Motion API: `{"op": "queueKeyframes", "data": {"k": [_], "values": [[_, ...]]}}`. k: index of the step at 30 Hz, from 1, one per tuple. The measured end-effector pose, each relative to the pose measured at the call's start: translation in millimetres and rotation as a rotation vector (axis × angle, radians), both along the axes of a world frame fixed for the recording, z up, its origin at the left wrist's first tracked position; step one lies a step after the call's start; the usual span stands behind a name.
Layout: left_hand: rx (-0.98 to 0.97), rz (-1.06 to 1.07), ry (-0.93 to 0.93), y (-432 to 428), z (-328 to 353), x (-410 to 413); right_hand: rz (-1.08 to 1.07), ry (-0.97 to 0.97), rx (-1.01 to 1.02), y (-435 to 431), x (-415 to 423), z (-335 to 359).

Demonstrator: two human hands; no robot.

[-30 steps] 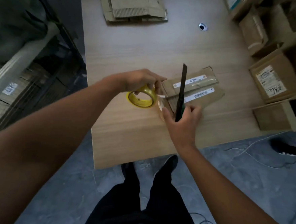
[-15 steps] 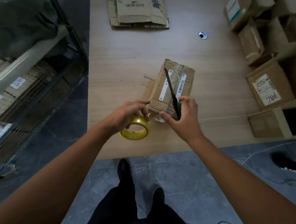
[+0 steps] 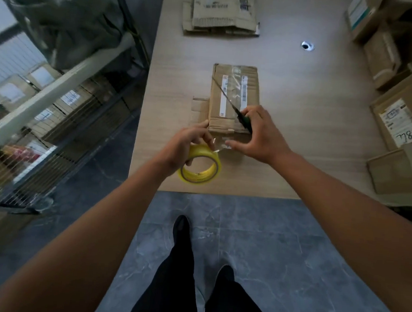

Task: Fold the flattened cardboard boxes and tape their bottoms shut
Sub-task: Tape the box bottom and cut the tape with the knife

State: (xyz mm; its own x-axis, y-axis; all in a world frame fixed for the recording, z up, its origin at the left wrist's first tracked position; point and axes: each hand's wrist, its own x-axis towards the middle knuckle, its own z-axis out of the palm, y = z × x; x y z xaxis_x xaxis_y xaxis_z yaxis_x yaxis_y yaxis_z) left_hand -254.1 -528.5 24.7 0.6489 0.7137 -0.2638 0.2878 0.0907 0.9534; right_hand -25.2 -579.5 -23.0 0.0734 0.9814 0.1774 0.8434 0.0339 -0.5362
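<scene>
Fingers (image 3: 200,128) of your left hand (image 3: 188,145) curl round the yellow tape roll (image 3: 200,173), held just beside the near face of the cardboard box (image 3: 251,86), with 1 fingertip touching its near left corner. Your right hand (image 3: 260,137) grips a black cutter (image 3: 228,101), its long blade slanting across the box top, while the thumb rests on a clear tape strip (image 3: 219,142) stretched from the roll. The box stands on the desk (image 3: 301,101) close to its front edge. A stack of flattened cardboard (image 3: 220,13) lies at the far edge, folded boxes (image 3: 398,115) crowd the right side, and a wire shelf (image 3: 44,110) stands left.
</scene>
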Motion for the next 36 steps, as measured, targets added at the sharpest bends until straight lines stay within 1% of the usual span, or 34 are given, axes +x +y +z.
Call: {"op": "queueKeyframes", "data": {"k": [3, 5, 7, 8, 9, 11, 12, 14, 15, 16, 17, 18, 19, 22, 23, 25, 28, 31, 34, 36], "values": [[0.031, -0.006, 0.089, -12, -1, 1, -0.060, -0.008, -0.037, -4, -2, 7], [0.092, -0.059, 0.183, -18, 1, 3, -0.078, 0.010, -0.093, -7, -8, 16], [0.158, -0.028, 0.262, -24, 13, 0, -0.107, -0.025, -0.125, -13, -11, 26], [0.193, 0.001, 0.282, -28, 21, -3, -0.137, -0.024, -0.089, -20, -12, 33], [0.238, 0.006, 0.290, -30, 30, -7, -0.173, 0.026, -0.021, -29, -13, 41], [0.333, -0.024, 0.308, -36, 49, -14, -0.236, 0.253, 0.066, -52, -17, 62], [0.338, -0.032, 0.296, -39, 60, -16, -0.243, 0.401, 0.028, -63, -21, 75], [0.322, -0.057, 0.264, -47, 77, -17, -0.204, 0.773, -0.097, -80, -29, 96], [0.356, -0.104, 0.275, -51, 86, -15, -0.180, 0.965, -0.162, -87, -33, 105], [0.402, -0.147, 0.283, -55, 92, -13, -0.160, 1.118, -0.215, -93, -37, 115], [0.415, -0.159, 0.276, -58, 96, -11, -0.151, 1.204, -0.255, -97, -41, 124], [0.410, -0.165, 0.273, -61, 100, -10, -0.150, 1.215, -0.280, -99, -45, 131], [0.391, -0.155, 0.258, -63, 104, -9, -0.151, 1.188, -0.289, -98, -49, 138], [0.327, -0.144, 0.226, -65, 115, -4, -0.173, 0.995, -0.224, -92, -56, 149], [0.334, -0.135, 0.217, -63, 117, -3, -0.185, 0.922, -0.192, -88, -57, 151], [0.366, -0.117, 0.220, -54, 115, -5, -0.175, 0.836, -0.158, -78, -57, 154], [0.354, -0.124, 0.177, -36, 112, -11, -0.153, 0.701, -0.166, -63, -62, 161], [0.305, -0.101, 0.107, -17, 107, -14, -0.131, 0.679, -0.198, -47, -68, 165], [0.260, -0.131, 0.090, 4, 100, -16, -0.190, 0.530, -0.126, -27, -71, 163], [0.227, -0.152, 0.048, 15, 96, -16, -0.258, 0.581, -0.103, -15, -67, 161]]}}
